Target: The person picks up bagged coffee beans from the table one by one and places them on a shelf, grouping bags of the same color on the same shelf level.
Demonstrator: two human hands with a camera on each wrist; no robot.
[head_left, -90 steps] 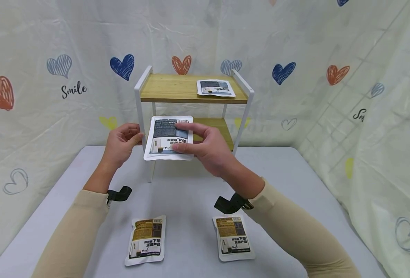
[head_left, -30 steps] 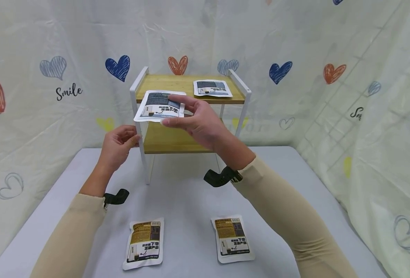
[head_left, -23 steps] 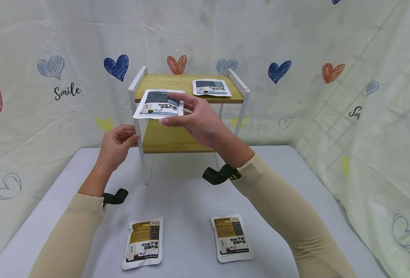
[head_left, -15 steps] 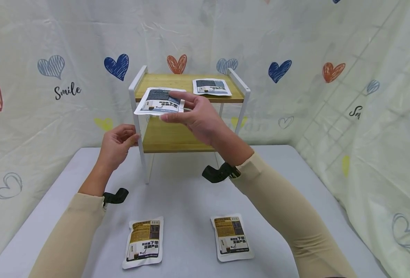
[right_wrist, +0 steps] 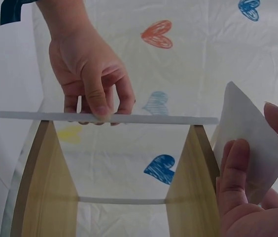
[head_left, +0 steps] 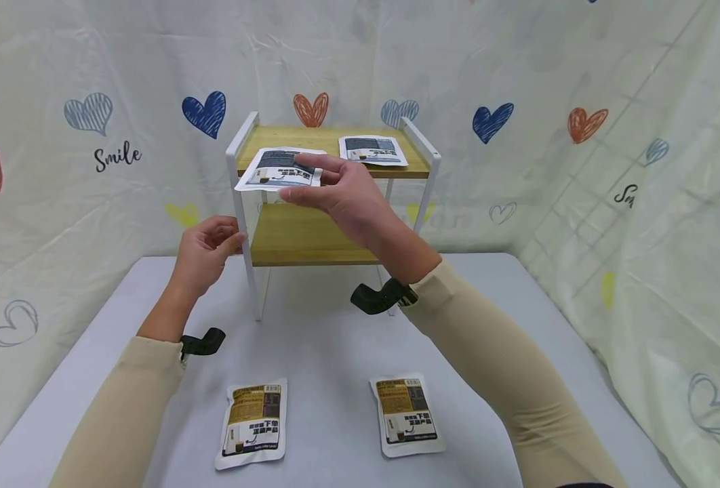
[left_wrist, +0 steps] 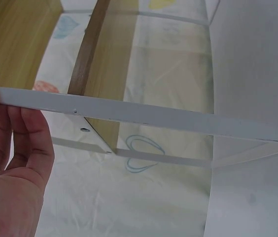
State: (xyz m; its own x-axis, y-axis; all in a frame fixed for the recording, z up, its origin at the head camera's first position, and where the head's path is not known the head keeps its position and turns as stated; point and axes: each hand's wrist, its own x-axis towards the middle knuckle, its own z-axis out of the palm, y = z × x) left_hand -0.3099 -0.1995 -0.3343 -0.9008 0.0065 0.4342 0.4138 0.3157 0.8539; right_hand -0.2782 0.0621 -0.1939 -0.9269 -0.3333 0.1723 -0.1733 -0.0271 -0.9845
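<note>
Fingers [head_left: 323, 162] pinch a pouch [head_left: 274, 169], right arm [head_left: 482, 342] extended

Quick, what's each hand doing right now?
Left hand: closed, holding the shelf's white front leg.
Right hand: closed, holding a blue-and-white pouch.

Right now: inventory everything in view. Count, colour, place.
table: 1, white, foreground
two-tier rack: 1, white with wood-coloured boards, on table
held pouch: 1, white, slate-blue label, at rack's top front-left
shelved pouch: 1, white, slate-blue label, rack top, right
brown-labelled pouches: 2, white, on table before rack
heart-print backdrop: 1, off-white, behind table
wrist mounts: 2, black, one per wrist
sleeves: 2, beige, both arms
left grip: 1, bare, on rack's left upright
right grip: 1, bare, pinching held pouch
</note>
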